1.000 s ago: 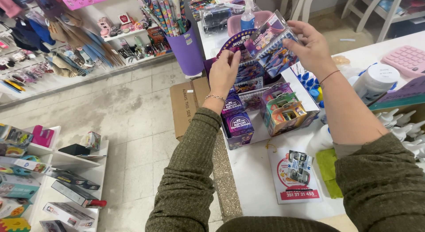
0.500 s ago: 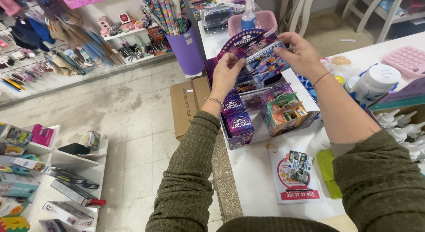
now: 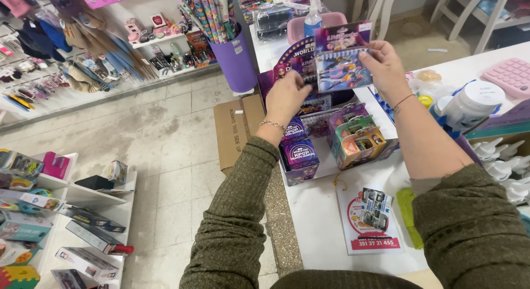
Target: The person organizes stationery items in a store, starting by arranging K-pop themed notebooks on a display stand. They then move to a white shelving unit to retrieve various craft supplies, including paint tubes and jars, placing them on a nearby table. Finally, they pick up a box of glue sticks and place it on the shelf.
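Far left: white floor shelf [image 3: 83, 195] carried boxed toys; wall racks behind it were packed with small goods. Purple bucket [image 3: 237, 60] of rolled wrapping paper stood on the floor at the far end, a cardboard box [image 3: 237, 129] on the floor just left of the tabletop [image 3: 317, 228].

Left hand [image 3: 287, 98] was raised over the far-left part of the tabletop, fingers curled onto the left edge of a flat toy card pack [image 3: 342, 57], purple header, blister front. Exact finger contact was hidden behind the hand, but it read as a grip. Pack sat just right of and slightly above that hand, held upright in the air, between both hands, well clear of the tabletop.

Directly below it: purple display box [image 3: 301, 154] with more packs stacked inside, and a second colourful open carton [image 3: 359, 137] touching it on the right.

Right hand [image 3: 383, 65] pinched the pack's right edge, thumb on the front; pack lay just left of it.

Near side: printed flyer [image 3: 370, 220] lay flat on the tabletop. Right side: white tape dispenser [image 3: 469, 104], pink calculator [image 3: 510, 73] at the far right.
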